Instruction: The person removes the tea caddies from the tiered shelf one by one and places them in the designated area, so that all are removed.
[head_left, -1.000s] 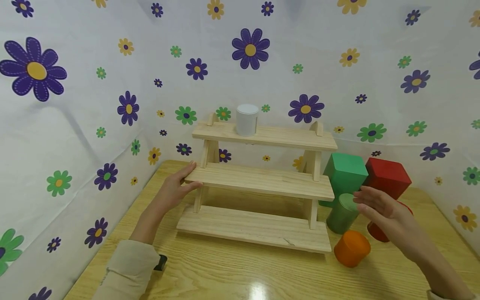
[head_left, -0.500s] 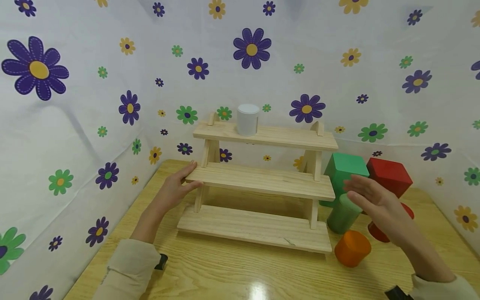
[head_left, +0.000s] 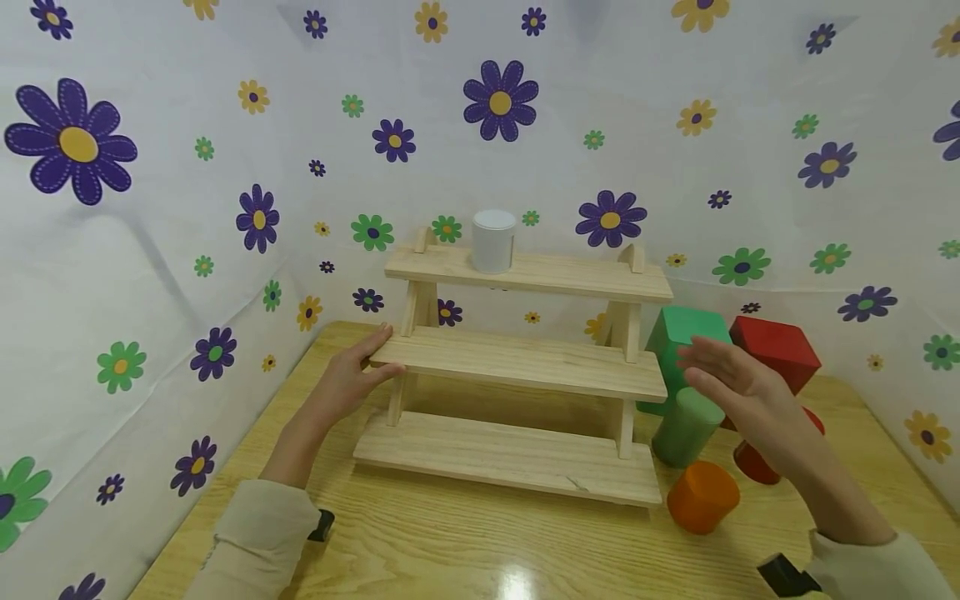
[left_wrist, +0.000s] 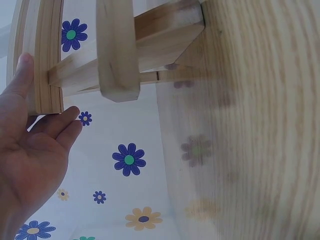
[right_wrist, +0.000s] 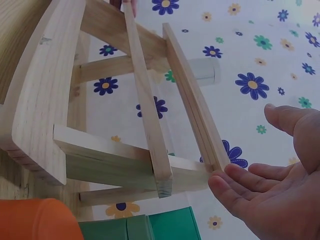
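A three-tier wooden stand (head_left: 517, 362) sits on the table, with a white cylinder (head_left: 492, 242) upright on its top shelf. My left hand (head_left: 345, 387) holds the left end of the middle shelf, and the left wrist view shows the thumb (left_wrist: 22, 75) on one face of the board and fingers (left_wrist: 60, 122) past its other side. Loosely extended, my right hand (head_left: 750, 404) hovers beside the stand's right end with nothing in it. Below and left of it is a green cylinder (head_left: 684, 432); an orange cylinder (head_left: 703, 498) is nearer the front.
A green cube (head_left: 678, 325) and a red cube (head_left: 776, 343) stand behind the right hand. That hand partly covers a red cylinder (head_left: 756, 463). Flower-patterned cloth (head_left: 645, 100) encloses the back and sides of the wooden table (head_left: 420, 542).
My right hand has shifted left and slightly up, from the green cylinder's right side to a spot over the front of the green cube. The left hand stays on the shelf.
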